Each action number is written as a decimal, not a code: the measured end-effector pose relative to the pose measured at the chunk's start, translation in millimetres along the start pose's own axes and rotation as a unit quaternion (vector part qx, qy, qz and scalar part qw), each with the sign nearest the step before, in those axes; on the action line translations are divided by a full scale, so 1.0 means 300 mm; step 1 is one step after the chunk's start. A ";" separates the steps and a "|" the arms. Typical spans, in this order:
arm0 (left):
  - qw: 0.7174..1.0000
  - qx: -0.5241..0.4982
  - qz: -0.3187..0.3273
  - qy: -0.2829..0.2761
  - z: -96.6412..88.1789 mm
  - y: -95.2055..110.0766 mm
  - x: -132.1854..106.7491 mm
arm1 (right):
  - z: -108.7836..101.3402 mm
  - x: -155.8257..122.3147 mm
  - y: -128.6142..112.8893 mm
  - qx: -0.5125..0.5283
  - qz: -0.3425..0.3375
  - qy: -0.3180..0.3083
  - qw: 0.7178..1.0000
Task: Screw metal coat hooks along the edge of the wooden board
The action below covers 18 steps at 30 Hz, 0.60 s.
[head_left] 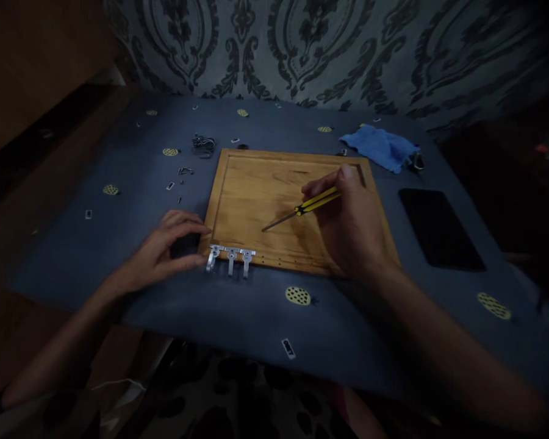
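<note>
A wooden board (265, 183) with a raised border lies flat on the table. Along its near edge, at the left, sit three metal hinges (232, 256), their arms sticking out past the edge. Several small holes run along the same edge to their right. My right hand (352, 219) grips a screwdriver (318, 200) with a yellow and black handle, its tip slanting down to the left over the board. Beside the board's left corner, my left hand (169, 247) has its thumb and fingers apart, the fingertips at the edge close to the leftmost hinge.
Left of the board are a heap of metal pieces (204, 145) and several small loose parts (184, 171). A blue cloth (379, 146) lies at the back right, and a dark flat rectangular object (440, 227) at the right. The table has a blue cloth (201, 308) with pineapple prints.
</note>
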<state>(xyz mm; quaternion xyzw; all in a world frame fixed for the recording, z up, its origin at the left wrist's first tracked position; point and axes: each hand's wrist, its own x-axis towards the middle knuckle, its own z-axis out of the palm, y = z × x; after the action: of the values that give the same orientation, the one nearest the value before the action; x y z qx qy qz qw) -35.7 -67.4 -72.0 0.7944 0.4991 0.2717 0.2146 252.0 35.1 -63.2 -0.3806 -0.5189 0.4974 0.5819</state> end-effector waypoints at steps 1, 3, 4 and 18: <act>0.999 0.010 0.025 -0.023 0.003 -0.002 -0.002 | -0.022 0.003 0.000 -0.063 0.006 -0.010 0.998; 0.996 0.028 0.057 -0.057 0.011 -0.009 -0.004 | -0.062 0.008 0.001 -0.109 0.046 -0.042 0.992; 0.995 0.035 0.063 -0.065 0.016 -0.013 -0.003 | -0.077 0.010 0.004 -0.106 0.069 -0.055 0.990; 0.993 0.056 0.074 -0.066 0.047 -0.029 0.008 | -0.063 -0.001 0.126 -0.234 -0.011 -0.204 0.950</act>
<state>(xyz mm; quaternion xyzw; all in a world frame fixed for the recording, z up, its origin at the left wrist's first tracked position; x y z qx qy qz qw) -31.5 -62.7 -87.5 0.8563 0.4378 0.2058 0.1812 263.5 44.4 -102.8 -0.3906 -0.7328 0.4222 0.3636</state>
